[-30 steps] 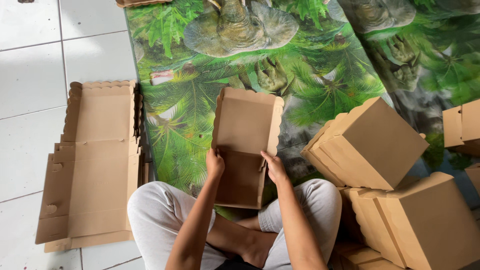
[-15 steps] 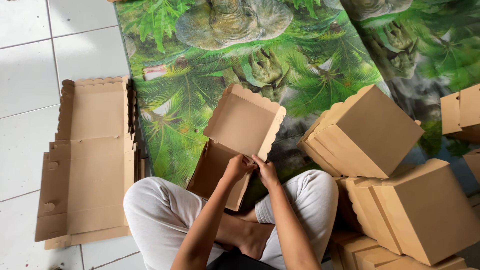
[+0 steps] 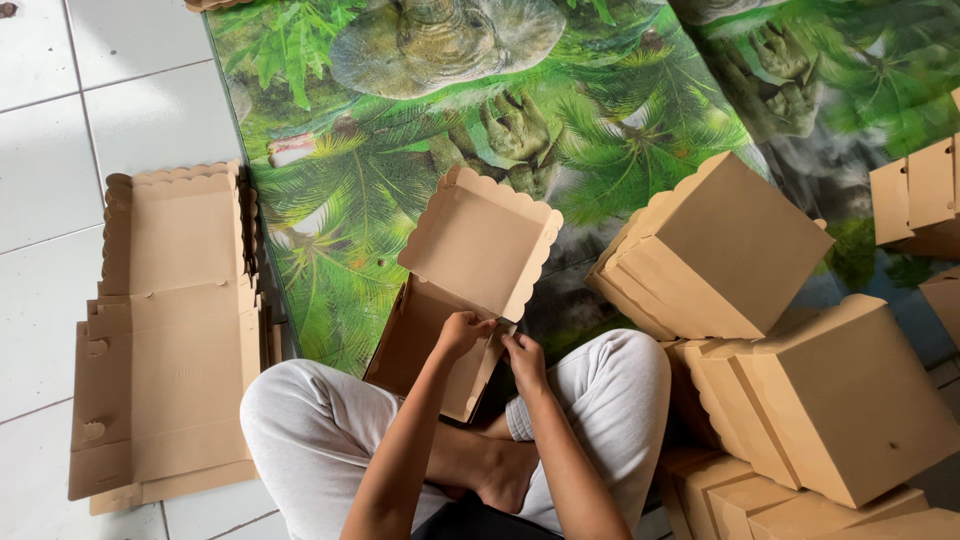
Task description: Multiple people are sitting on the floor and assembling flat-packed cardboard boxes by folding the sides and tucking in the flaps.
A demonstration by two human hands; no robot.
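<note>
A half-folded brown cardboard box (image 3: 470, 270) with scalloped edges rests tilted on my lap, its lid flap raised toward the mat. My left hand (image 3: 462, 333) pinches the box's right side flap near the hinge. My right hand (image 3: 523, 358) grips the same side edge just beside it; both hands are close together. I sit cross-legged in light trousers.
A stack of flat unfolded box blanks (image 3: 165, 330) lies on the white tiled floor at my left. Several assembled brown boxes (image 3: 730, 250) are piled at my right, one large one (image 3: 850, 400) nearest. A green leaf-printed mat (image 3: 350, 130) covers the floor ahead.
The box has turned and tilted, its lid swung up and right. Both hands have slid from the box's two sides to meet at its right side flap.
</note>
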